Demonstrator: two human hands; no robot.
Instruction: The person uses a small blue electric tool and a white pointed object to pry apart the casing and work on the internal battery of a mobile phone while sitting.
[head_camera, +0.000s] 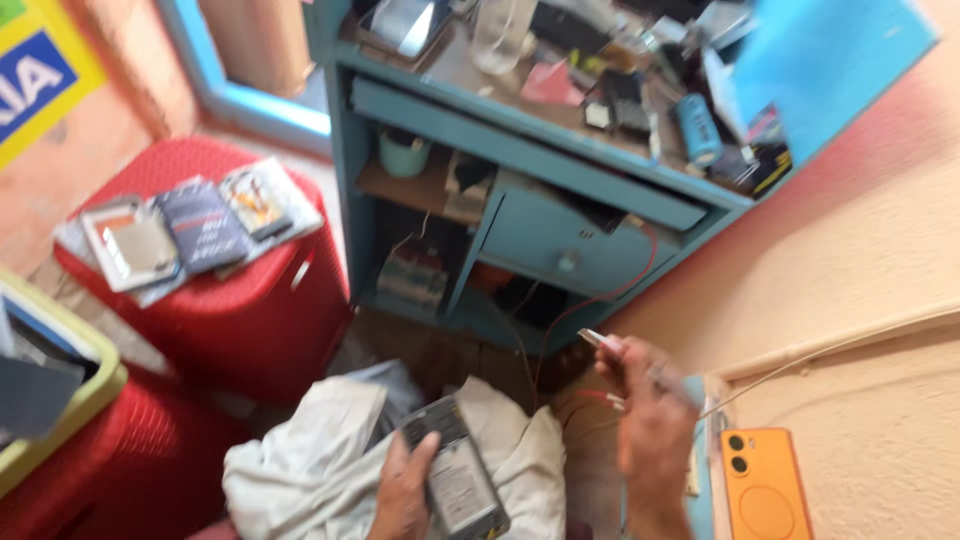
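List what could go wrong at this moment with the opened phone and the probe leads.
1. The left hand holds the opened phone over a cloth-covered lap, not a bench; it might slip.
2. The right hand pinches a metal-tipped probe while a red wire loops toward the blue desk; a snag could jerk the tip.
3. The orange phone lies beside that arm and might get knocked.

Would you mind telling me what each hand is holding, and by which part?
Left hand grips an opened phone along its left edge. Right hand pinches a thin metal tool near its end.
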